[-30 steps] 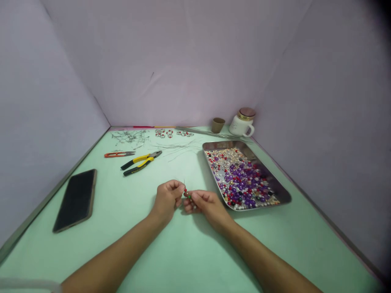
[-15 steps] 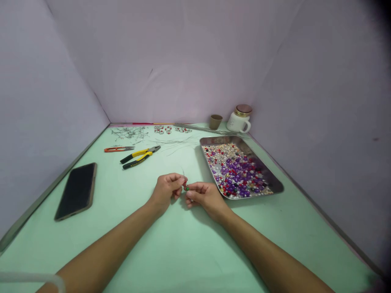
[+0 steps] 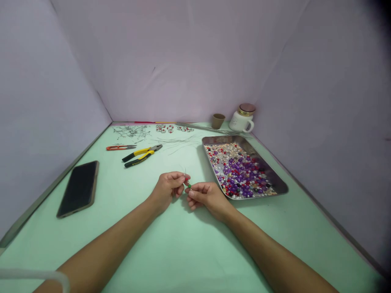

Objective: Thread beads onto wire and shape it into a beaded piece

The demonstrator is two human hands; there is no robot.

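Note:
Between my hands is a small beaded wire [image 3: 190,186] with a green bead in the middle and red beads toward the left. My left hand [image 3: 169,188] pinches it at the red beads, and thin wire ends stick up above the fingertips. From the other side, my right hand [image 3: 208,198] has thumb and forefinger closed on the wire just below the green bead. Right beside that hand stands a metal tray [image 3: 269,173] holding loose purple, red, white, gold and black beads [image 3: 242,171].
Pliers [image 3: 142,156], orange thread snips [image 3: 120,147] and a phone [image 3: 78,189] lie on the left. Toward the back are wire scraps [image 3: 131,132], finished-looking beaded pieces [image 3: 165,128], long wires [image 3: 210,129], a brown cup [image 3: 218,121] and a lidded white mug [image 3: 242,120].
My fingertips have drawn slightly apart, so more of the green bead and wire shows between them. The whole view has shifted a little.

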